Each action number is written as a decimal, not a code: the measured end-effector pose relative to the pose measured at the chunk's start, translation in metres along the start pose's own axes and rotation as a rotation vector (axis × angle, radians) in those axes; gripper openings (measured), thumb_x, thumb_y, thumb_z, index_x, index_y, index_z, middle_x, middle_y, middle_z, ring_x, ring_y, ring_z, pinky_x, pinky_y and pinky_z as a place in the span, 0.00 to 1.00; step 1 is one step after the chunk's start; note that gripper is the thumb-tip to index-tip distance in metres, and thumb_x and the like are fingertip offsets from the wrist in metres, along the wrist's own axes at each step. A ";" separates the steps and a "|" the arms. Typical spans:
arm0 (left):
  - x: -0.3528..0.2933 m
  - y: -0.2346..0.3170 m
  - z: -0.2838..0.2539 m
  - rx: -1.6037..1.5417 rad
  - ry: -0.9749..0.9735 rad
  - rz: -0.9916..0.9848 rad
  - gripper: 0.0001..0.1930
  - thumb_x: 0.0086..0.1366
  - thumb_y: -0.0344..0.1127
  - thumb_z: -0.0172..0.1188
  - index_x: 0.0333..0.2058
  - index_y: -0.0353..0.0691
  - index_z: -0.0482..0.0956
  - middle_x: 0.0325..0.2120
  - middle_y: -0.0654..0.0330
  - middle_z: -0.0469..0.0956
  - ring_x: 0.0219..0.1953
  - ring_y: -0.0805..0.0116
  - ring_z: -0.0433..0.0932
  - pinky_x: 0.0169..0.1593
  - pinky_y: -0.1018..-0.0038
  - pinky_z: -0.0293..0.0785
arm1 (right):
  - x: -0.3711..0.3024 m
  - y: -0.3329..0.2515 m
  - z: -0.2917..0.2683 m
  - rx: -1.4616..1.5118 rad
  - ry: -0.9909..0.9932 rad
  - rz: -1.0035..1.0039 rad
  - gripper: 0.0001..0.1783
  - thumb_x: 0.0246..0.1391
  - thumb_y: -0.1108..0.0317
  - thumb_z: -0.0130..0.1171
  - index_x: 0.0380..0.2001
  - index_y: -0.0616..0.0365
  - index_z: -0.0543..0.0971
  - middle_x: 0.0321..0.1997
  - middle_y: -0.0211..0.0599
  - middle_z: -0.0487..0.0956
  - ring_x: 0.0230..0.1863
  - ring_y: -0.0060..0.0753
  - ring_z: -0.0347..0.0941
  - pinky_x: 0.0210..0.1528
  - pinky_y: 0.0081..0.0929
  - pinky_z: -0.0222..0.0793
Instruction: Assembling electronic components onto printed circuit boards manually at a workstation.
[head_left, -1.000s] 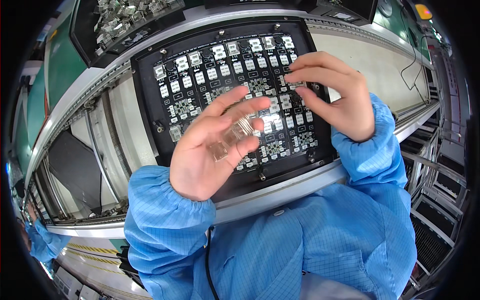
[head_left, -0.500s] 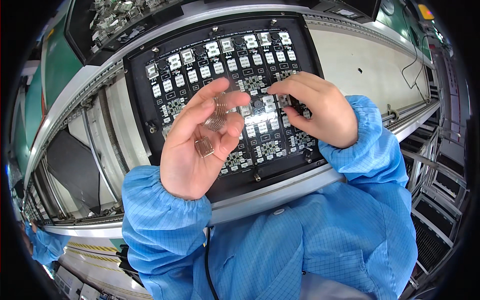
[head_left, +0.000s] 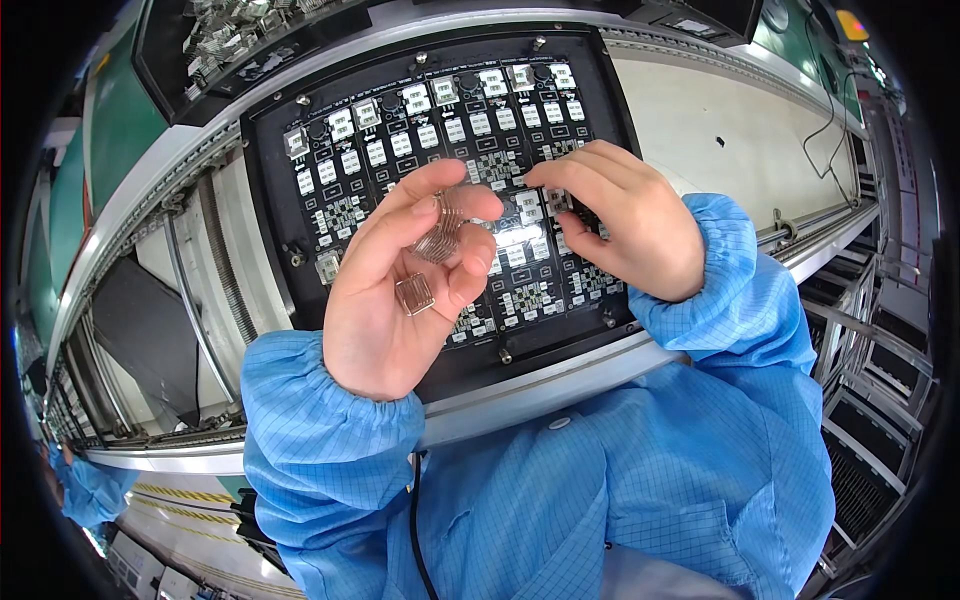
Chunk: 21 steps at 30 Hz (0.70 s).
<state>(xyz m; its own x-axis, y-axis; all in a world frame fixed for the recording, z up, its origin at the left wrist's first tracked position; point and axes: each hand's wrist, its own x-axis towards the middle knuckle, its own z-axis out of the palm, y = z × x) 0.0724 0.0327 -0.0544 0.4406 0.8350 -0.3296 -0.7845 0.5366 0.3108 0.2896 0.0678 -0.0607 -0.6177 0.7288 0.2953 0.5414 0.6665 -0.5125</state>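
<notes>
left hand (head_left: 378,315) clasps one ribbed stack (head_left: 437,240), one clip (head_left: 415,295); right hand (head_left: 635,225), grip unclear, over one black tray (head_left: 277,200).

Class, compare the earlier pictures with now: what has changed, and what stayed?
The right hand moved leftward and lower in view; the black tray shifted slightly left. The left hand still holds silver metal pieces. Whether the right grips anything is unclear.
</notes>
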 end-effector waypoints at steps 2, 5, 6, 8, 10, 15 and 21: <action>0.000 0.000 0.001 -0.004 0.004 0.001 0.15 0.63 0.32 0.47 0.48 0.36 0.69 0.38 0.52 0.76 0.30 0.69 0.72 0.30 0.78 0.68 | 0.000 0.000 0.001 0.000 -0.004 0.000 0.22 0.35 0.82 0.58 0.40 0.59 0.74 0.31 0.39 0.74 0.34 0.43 0.70 0.36 0.35 0.69; 0.002 -0.001 0.003 -0.006 -0.006 -0.001 0.15 0.63 0.32 0.47 0.48 0.36 0.69 0.37 0.52 0.76 0.30 0.69 0.72 0.31 0.78 0.69 | 0.001 -0.002 0.000 -0.029 0.003 -0.023 0.22 0.35 0.82 0.58 0.40 0.60 0.74 0.31 0.39 0.74 0.34 0.43 0.71 0.36 0.35 0.69; 0.001 -0.001 0.003 -0.003 -0.013 0.000 0.15 0.63 0.32 0.47 0.48 0.36 0.69 0.37 0.52 0.76 0.30 0.69 0.73 0.32 0.78 0.70 | 0.001 -0.003 0.001 -0.027 0.003 -0.025 0.22 0.35 0.82 0.58 0.40 0.60 0.74 0.31 0.39 0.74 0.34 0.43 0.71 0.36 0.35 0.69; 0.000 -0.001 0.005 0.004 0.004 0.001 0.15 0.63 0.32 0.47 0.48 0.36 0.69 0.37 0.52 0.76 0.30 0.69 0.73 0.32 0.78 0.70 | -0.001 -0.005 0.003 -0.080 -0.032 -0.042 0.23 0.36 0.83 0.58 0.42 0.61 0.73 0.31 0.41 0.75 0.34 0.44 0.72 0.36 0.34 0.70; 0.001 -0.001 0.005 0.009 0.017 -0.001 0.14 0.63 0.32 0.47 0.48 0.36 0.69 0.37 0.52 0.76 0.30 0.69 0.73 0.33 0.78 0.71 | -0.004 -0.009 0.000 -0.103 -0.038 -0.056 0.23 0.36 0.83 0.58 0.42 0.62 0.73 0.31 0.42 0.75 0.33 0.44 0.72 0.35 0.34 0.70; 0.003 -0.003 0.005 0.014 0.005 0.002 0.14 0.63 0.31 0.47 0.48 0.36 0.69 0.37 0.52 0.76 0.31 0.69 0.73 0.33 0.78 0.71 | -0.007 -0.010 0.000 -0.098 -0.017 -0.065 0.23 0.38 0.83 0.58 0.43 0.63 0.73 0.31 0.43 0.76 0.31 0.45 0.73 0.34 0.33 0.71; 0.005 -0.004 0.005 0.029 0.002 0.014 0.14 0.63 0.31 0.48 0.47 0.37 0.70 0.36 0.54 0.75 0.31 0.69 0.72 0.32 0.78 0.70 | -0.007 -0.003 0.001 -0.098 0.000 -0.037 0.19 0.38 0.81 0.60 0.39 0.61 0.74 0.30 0.39 0.76 0.33 0.43 0.72 0.35 0.33 0.70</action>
<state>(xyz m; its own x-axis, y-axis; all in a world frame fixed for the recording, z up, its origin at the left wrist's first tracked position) 0.0801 0.0350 -0.0526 0.4284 0.8425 -0.3266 -0.7780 0.5278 0.3410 0.2918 0.0604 -0.0621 -0.6379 0.7038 0.3126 0.5715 0.7047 -0.4205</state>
